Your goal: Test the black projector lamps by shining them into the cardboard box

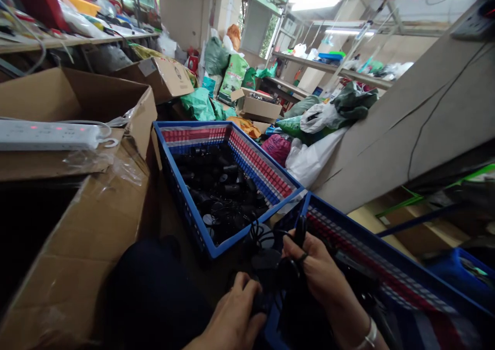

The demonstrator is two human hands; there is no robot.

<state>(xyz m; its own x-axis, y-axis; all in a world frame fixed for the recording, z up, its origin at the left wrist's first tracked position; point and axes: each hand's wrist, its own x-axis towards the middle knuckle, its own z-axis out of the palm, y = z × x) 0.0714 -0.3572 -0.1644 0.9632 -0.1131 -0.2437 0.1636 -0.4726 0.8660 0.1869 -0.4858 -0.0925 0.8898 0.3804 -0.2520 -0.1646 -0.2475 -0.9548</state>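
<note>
My right hand [319, 267] is closed around a black corded device [300, 230], its thin black cable looping between the fingers. A round black part [289, 271] hangs just below that hand. Lower and to the left, my left hand [235, 311] has its fingers curled against something dark, too shadowed to name. Between and beyond the hands are more round black pieces [266, 260] and coiled black cable [258, 232]. A blue plastic crate [181, 198] ahead holds many black cylindrical pieces [228, 185]. The right forearm reaches over a second blue crate [386, 242] with dark contents.
On the left stands an open cardboard box [127, 211] with a white power strip [50, 135] across it. Bags [313, 156] and a smaller carton [257, 107] lie behind the crates. A slanted pale panel [410, 113] rises on the right. My dark-clad knee [154, 293] is beside the box.
</note>
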